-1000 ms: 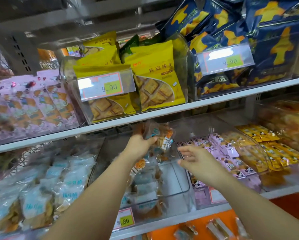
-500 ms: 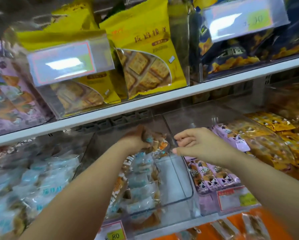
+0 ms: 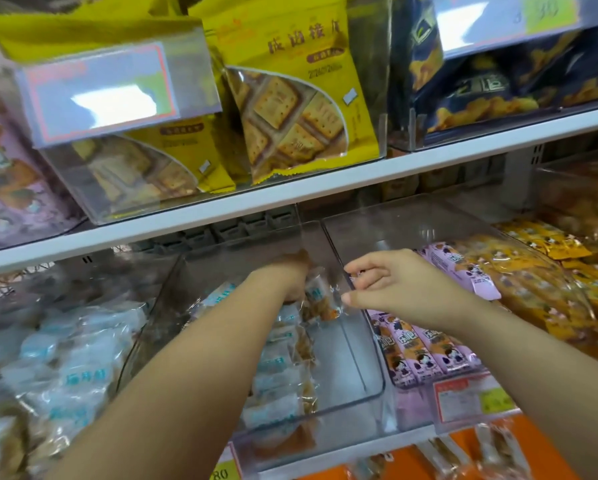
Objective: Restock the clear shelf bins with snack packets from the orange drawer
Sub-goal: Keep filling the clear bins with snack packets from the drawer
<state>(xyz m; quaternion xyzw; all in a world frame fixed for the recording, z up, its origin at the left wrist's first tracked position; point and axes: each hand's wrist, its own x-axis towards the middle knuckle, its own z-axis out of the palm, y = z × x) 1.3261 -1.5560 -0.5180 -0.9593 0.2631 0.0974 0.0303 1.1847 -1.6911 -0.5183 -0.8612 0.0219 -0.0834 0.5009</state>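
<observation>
Closest to me, along the bottom edge, is the orange drawer (image 3: pixel 540 445), with a few clear-wrapped packets lying in it, though they are blurred. Just above it a price tag (image 3: pixel 470 400) hangs on the front of the lower shelf.

My two forearms reach up into the clear bin (image 3: pixel 353 403) in the middle of that shelf. A column of pale blue-and-white packets (image 3: pixel 273 382) lines its left side, and the right part of its floor is bare.

My left hand (image 3: pixel 287 278) is deep in the bin and grips a snack packet (image 3: pixel 320 301) at the back, above that column. My right hand (image 3: pixel 401 289) sits at the bin's right wall with its fingers curled and the thumb pointing toward the packet. I cannot tell whether it pinches the wrapper or only touches it.

The bin to the right holds purple packets (image 3: pixel 429 351), with orange-yellow packets (image 3: pixel 540 282) beyond them. The bin to the left holds pale blue packets (image 3: pixel 65 358).

Farther up, the white upper shelf (image 3: pixel 325 192) carries yellow cracker bags (image 3: pixel 290 91) in a clear bin, with dark blue bags (image 3: pixel 498 84) beside them on the right.
</observation>
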